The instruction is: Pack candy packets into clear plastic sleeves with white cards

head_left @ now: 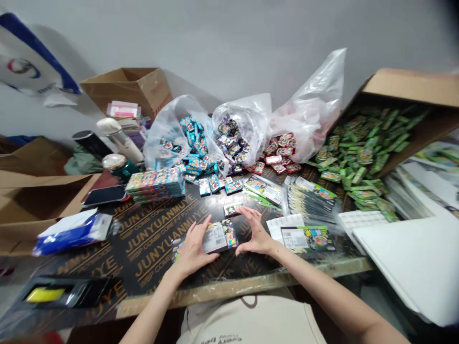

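Observation:
My left hand [193,251] lies over the left part of a flat, colourfully printed package [229,233] with a pale label, its fingers spread. To the right of that package, my right hand [256,235] is open, thumb and fingers apart, with nothing visible between them. Its fingertips are close to a small printed box [232,209] just behind the package; whether they touch it I cannot tell. Right of my right hand is another flat printed package [308,239] with a green and black front, beside a white sheet [285,224].
Plastic bags spill small blue boxes [195,138], purple boxes [233,143] and red boxes [283,148] along the back. A carton [409,91] of green packets leans at right. Stacked boxes [156,184], a phone [105,195] and bottles stand left. The table's front edge [251,285] is near me.

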`<state>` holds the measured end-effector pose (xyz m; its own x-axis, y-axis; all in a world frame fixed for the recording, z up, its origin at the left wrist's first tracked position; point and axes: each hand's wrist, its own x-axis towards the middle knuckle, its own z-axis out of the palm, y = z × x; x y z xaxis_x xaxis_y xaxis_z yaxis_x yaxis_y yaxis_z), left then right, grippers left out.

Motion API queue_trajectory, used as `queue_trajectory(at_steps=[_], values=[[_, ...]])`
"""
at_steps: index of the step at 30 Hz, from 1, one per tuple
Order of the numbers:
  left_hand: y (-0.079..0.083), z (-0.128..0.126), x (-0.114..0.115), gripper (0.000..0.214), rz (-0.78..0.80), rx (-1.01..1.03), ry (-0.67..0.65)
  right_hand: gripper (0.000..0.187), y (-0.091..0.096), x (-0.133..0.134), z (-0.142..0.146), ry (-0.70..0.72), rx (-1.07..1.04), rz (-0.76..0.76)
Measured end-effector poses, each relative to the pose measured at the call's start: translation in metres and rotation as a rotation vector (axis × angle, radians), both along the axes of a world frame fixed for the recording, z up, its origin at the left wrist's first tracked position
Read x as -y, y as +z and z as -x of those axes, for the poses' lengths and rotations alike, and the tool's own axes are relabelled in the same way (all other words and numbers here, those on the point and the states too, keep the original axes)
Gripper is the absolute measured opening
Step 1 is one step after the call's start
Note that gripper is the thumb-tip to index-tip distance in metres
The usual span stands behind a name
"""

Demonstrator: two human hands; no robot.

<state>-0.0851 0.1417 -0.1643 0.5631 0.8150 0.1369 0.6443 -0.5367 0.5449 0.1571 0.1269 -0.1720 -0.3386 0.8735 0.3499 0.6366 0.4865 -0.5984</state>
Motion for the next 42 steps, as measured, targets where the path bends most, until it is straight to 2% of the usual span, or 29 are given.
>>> queue_trajectory(at_steps=[1,3,5,6,7,8,10,11,12,14,17,19,21,23,26,28,30,33,36,39,40,42], values=[[-0.001,-0.002,-0.002,0.100,0.003,0.010,0.020,0.098,0.001,0.002,0.001,-0.033,-0.022,0.001],[-0.004,-0.007,-0.007,0.099,0.021,0.029,0.037,0.075,0.002,0.003,0.004,0.026,-0.027,0.031],[-0.009,-0.012,-0.010,0.098,0.038,0.037,0.034,0.055,0.002,-0.009,-0.002,0.094,0.011,0.036],[-0.013,-0.014,-0.011,0.098,0.040,0.033,0.033,0.049,0.001,-0.021,-0.010,0.041,0.027,0.013],[-0.017,-0.015,-0.012,0.097,0.037,0.024,0.035,0.045,0.001,-0.038,-0.023,-0.081,0.039,-0.027],[-0.021,-0.016,-0.012,0.096,0.033,0.011,0.039,0.042,0.000,-0.058,-0.040,-0.268,0.043,-0.068],[-0.030,-0.014,-0.012,0.094,0.027,-0.024,0.048,0.050,-0.001,-0.103,-0.082,-0.649,0.105,-0.127],[-0.034,-0.013,-0.012,0.093,0.026,-0.043,0.050,0.057,-0.001,-0.124,-0.104,-0.791,0.154,-0.125],[-0.038,-0.011,-0.011,0.093,0.026,-0.060,0.049,0.063,0.000,-0.143,-0.125,-0.882,0.200,-0.102],[-0.044,-0.008,-0.011,0.093,0.029,-0.082,0.042,0.066,0.000,-0.169,-0.159,-0.947,0.265,-0.033],[-0.047,-0.003,-0.014,0.089,0.041,-0.085,0.032,0.053,0.002,-0.181,-0.178,-0.878,0.287,0.015],[-0.042,-0.003,-0.019,0.083,0.059,-0.039,0.056,0.044,0.004,-0.174,-0.168,-0.814,0.269,0.008],[-0.031,-0.010,-0.024,0.074,0.114,0.086,0.139,0.043,0.008,-0.157,-0.145,-0.723,0.245,0.006],[-0.015,-0.024,-0.029,0.062,0.246,0.297,0.275,0.050,0.016,-0.132,-0.117,-0.517,0.158,0.001],[0.009,-0.050,-0.038,0.055,0.577,0.654,0.401,0.063,0.037,-0.089,-0.079,-0.056,-0.016,0.030],[0.019,-0.064,-0.040,0.056,0.687,0.783,0.388,0.068,0.054,-0.065,-0.062,0.180,-0.060,0.104],[0.025,-0.072,-0.037,0.053,0.825,0.804,0.293,0.070,0.066,-0.049,-0.052,0.316,-0.091,0.188],[0.028,-0.076,-0.026,0.046,1.014,0.776,0.181,0.067,0.071,-0.041,-0.045,0.398,-0.235,0.306],[0.033,-0.075,-0.015,0.041,0.959,0.795,0.186,0.069,0.060,-0.040,-0.041,0.425,-0.499,0.481],[0.038,-0.071,-0.009,0.033,1.027,0.806,0.083,0.074,0.047,-0.038,-0.036,0.461,-0.692,0.635],[0.038,-0.071,-0.008,0.031,1.068,0.818,0.078,0.074,0.044,-0.036,-0.034,0.443,-0.710,0.631],[0.036,-0.070,-0.007,0.029,1.091,0.865,0.159,0.079,0.041,-0.031,-0.029,0.340,-0.651,0.504]])
